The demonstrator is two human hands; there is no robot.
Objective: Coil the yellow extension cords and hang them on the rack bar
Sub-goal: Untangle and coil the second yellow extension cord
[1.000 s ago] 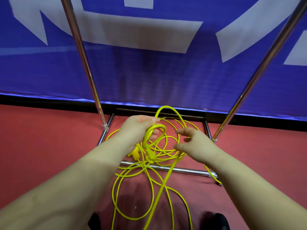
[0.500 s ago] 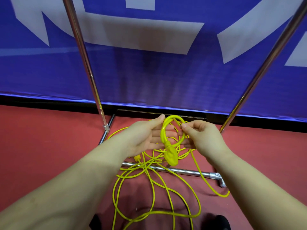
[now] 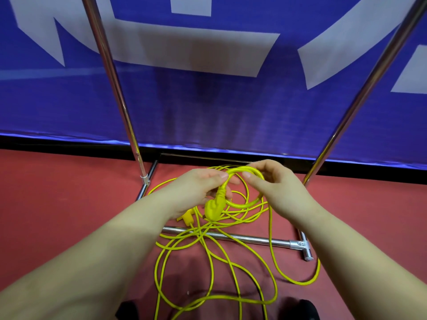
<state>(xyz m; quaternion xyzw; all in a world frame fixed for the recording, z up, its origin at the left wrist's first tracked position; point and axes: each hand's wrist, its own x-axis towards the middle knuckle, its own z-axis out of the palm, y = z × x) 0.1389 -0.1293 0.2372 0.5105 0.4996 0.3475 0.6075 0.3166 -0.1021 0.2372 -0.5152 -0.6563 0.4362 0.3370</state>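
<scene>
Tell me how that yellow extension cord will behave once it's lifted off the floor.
Probably floppy: the yellow extension cord sprawls in loose, crossing curves over the rack's base bar. It seems light, since the left hand and right hand hold a small loop by the fingertips. The overlapping strands may well snag as they rise.

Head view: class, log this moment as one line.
left hand holds cord loop | right hand pinches loop | rest of cord on floor

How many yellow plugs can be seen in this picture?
2. One plug hangs from the loop that the left hand and right hand hold. The second plug lies on the floor under the left hand. Others may be hidden.
</scene>
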